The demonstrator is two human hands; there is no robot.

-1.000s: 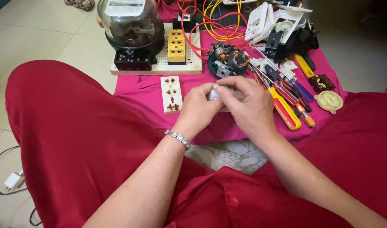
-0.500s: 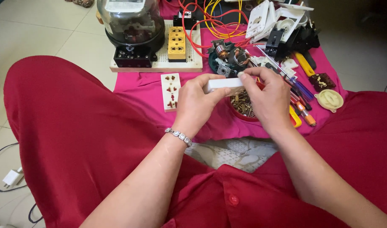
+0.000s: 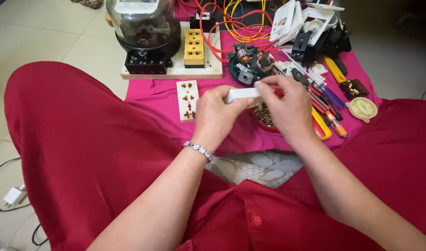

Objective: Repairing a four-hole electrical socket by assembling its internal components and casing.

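My hands cover most of the white block [image 3: 240,94] and the red bowl [image 3: 267,122]; the meter's [image 3: 145,23] top is cut off by the frame edge.

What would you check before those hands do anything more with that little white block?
1. Left hand grips the white block: ok.
2. Right hand also pinches the white block's end: ok.
3. Block held above the pink cloth, clear of the small dish of screws: ok.
4. White socket plate lies flat beside the left hand, not touched: ok.
5. Screwdrivers lie close by the right hand: ok.
6. Block's underside and any openings: cannot tell, hidden by fingers.
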